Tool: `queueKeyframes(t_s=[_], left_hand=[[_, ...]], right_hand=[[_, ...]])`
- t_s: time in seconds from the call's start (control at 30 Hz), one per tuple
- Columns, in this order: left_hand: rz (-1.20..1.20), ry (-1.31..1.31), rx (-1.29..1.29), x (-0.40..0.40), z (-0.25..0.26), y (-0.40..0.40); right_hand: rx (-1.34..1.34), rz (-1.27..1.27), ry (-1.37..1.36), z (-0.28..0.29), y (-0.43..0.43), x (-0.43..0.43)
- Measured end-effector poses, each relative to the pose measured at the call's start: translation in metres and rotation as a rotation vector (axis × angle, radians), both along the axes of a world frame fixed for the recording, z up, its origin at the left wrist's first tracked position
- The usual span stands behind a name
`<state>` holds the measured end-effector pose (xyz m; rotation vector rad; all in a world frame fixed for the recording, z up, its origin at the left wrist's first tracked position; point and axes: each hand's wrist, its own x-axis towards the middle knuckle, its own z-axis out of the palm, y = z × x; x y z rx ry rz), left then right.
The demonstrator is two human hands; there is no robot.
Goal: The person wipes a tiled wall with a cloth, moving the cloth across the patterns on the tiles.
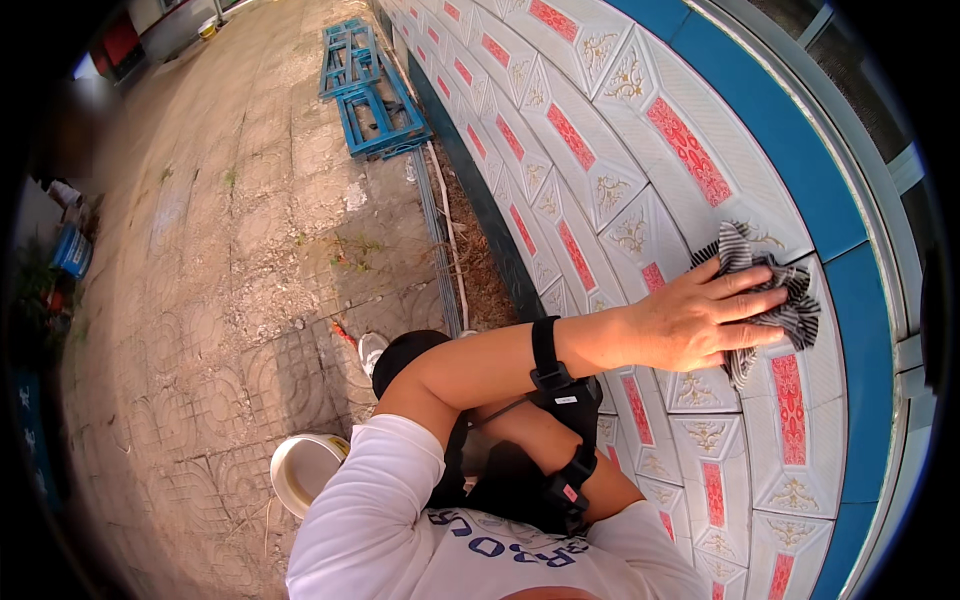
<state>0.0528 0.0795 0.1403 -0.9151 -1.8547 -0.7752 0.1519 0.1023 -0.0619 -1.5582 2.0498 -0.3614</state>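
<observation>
My left hand (701, 319) presses a crumpled black-and-white striped cloth (772, 300) against the white patterned wall tiles (795, 480), its fingers spread over the fabric. The tiles carry raised gold scrolls and red panels. My left arm reaches across my body and wears a black strap with a buckle. My right forearm lies lower, bent inward beneath it, with a black strapped device on it. My right hand is mostly hidden under the left arm, near my dark-clothed knees, so what it holds cannot be seen.
Blue tiles (859, 375) and a metal window frame (911, 420) border the wall. A white bucket (300, 469) stands on the paving at left. Blue metal frames (382, 112) lie ahead, near long pipes (448, 225) along the wall base. A blue bucket (73, 251) is at far left.
</observation>
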Motion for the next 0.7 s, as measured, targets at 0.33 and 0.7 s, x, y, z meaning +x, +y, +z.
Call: queueKeyframes(t_s=[0.33,0.7], left_hand=[[0.537,-0.677,1.082,-0.102,-0.129,-0.108],[-0.074,-0.024,0.073,0.004,-0.009,-0.007]], right_hand=[[0.23,-0.091,-0.171,0.012,-0.01,0.006],[-0.378,-0.026,0.26,-0.014,0.011,0.003]])
